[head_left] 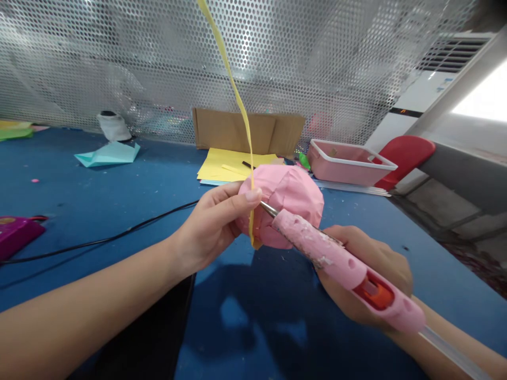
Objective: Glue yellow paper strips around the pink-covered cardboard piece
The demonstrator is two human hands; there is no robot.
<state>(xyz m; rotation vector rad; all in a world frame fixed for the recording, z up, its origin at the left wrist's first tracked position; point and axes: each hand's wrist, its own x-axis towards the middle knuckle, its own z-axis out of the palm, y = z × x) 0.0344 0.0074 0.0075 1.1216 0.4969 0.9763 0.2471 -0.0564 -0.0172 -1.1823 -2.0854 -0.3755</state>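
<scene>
My left hand [212,224] grips a rounded pink paper ball [293,198] from its left side, thumb pressed on top. A long yellow paper strip [233,89] runs from the ball's front up out of the frame. My right hand [368,269] is wrapped round a pink glue gun [340,258], whose metal nozzle [269,209] touches the ball close to the strip's lower end. A clear glue stick [451,351] sticks out of the gun's back.
On the blue table [119,195] lie yellow paper sheets [233,161], a folded cardboard piece [249,129], a pink tray [348,161], a light-blue folded paper [109,154], a black cable [119,235] and a magenta object [18,232]. A perforated metal screen [158,63] stands behind.
</scene>
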